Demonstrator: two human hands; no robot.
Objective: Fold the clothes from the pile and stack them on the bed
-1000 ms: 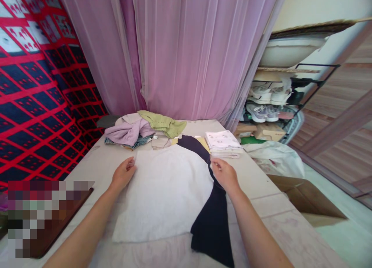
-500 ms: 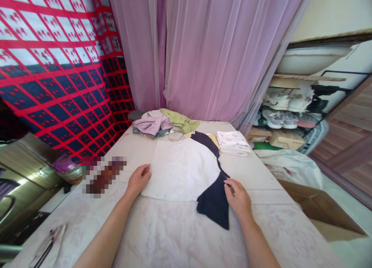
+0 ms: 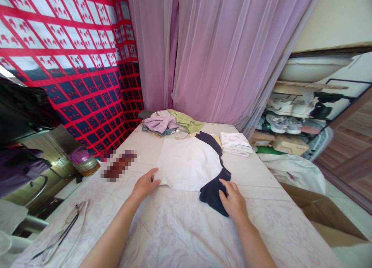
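A white T-shirt (image 3: 188, 163) with black sleeves lies spread flat, its neck side to the right and its hem to the left. My left hand (image 3: 146, 184) is at the near hem corner, thumb and forefinger apart, the thumb touching the cloth edge. My right hand (image 3: 232, 198) rests on the near black sleeve (image 3: 213, 194), its fingers loosely spread over the fabric. The far black sleeve (image 3: 209, 140) points away from me, near some yellow cloth.
Behind the shirt are a heap of clothes (image 3: 162, 122) and a folded white stack (image 3: 235, 142). Cables (image 3: 66, 229) lie at the near left, close to a purple-lidded jar (image 3: 84, 161). An open cardboard box (image 3: 316, 210) stands right of the patterned table cover (image 3: 174, 229).
My left hand has moved to the near hem corner, and that hem edge has shifted inward. My right hand has slid further onto the near sleeve. The view has turned slightly left.
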